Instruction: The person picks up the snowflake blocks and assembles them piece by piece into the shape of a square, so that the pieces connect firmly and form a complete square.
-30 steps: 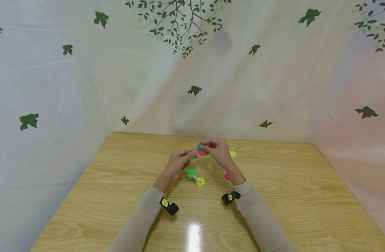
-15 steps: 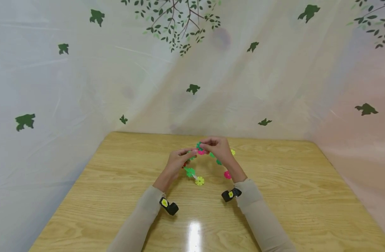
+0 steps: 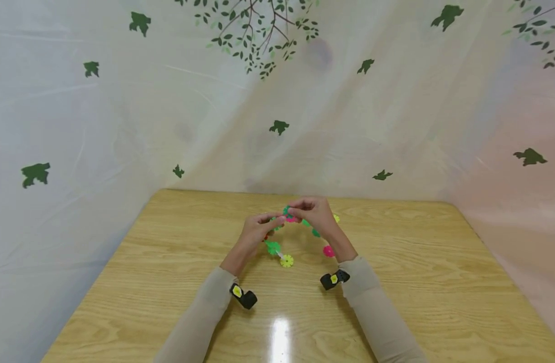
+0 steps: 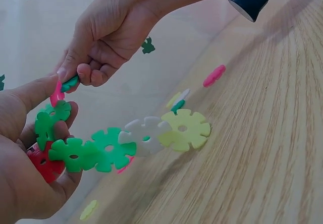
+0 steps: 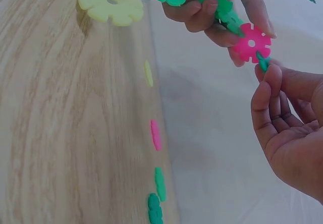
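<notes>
Little shift in the notched-disc chain (image 4: 112, 160)

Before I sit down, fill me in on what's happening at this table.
A person is working on a chain of notched, flower-shaped discs. The left hand holds it up, and the right hand pinches a dark green disc at the edge of the pink disc on one end. Whether it is fully slotted in is hard to tell. A yellow disc forms the chain's other end. Several loose discs lie on the wooden table.
</notes>
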The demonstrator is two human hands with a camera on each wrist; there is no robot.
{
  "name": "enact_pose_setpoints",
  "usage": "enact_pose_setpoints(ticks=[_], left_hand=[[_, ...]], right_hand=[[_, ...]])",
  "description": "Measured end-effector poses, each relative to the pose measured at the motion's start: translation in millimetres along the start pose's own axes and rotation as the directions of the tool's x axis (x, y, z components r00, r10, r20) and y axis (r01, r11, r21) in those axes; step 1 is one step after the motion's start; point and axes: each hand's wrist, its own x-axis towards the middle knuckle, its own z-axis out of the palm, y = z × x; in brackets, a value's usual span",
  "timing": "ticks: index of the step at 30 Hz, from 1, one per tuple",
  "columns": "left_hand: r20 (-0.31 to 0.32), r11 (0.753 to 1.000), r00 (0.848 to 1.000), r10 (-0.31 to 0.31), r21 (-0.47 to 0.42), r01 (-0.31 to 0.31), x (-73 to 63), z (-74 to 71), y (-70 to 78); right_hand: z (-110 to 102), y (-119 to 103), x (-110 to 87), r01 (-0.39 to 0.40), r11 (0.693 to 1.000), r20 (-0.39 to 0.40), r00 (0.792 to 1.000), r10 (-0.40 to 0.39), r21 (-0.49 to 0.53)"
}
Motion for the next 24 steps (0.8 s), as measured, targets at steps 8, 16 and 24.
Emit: enact_pose_setpoints(ticks=[8,16,24], left_hand=[[0.089,1.0,0.996,-0.004,0.002,0.004,0.5,-1.8,-0.1],[0.141,0.997,0.99,-0.01,-0.078,0.021,0.1,-1.8,-1.1],[0.124,0.992,0.991,-0.047,-0.108,0.061,4.7,-5.4,-6.0]], right_hand=[[2,2,2.1,0.026,0.999,0.033,0.999,-0.024,-0.036],[10,0,2.5,0.022,0.994,0.094,0.996,-0.012,-0.107],[1,0,12.3,0.015,0.988,0.061,0.998,-0.006,-0.154]])
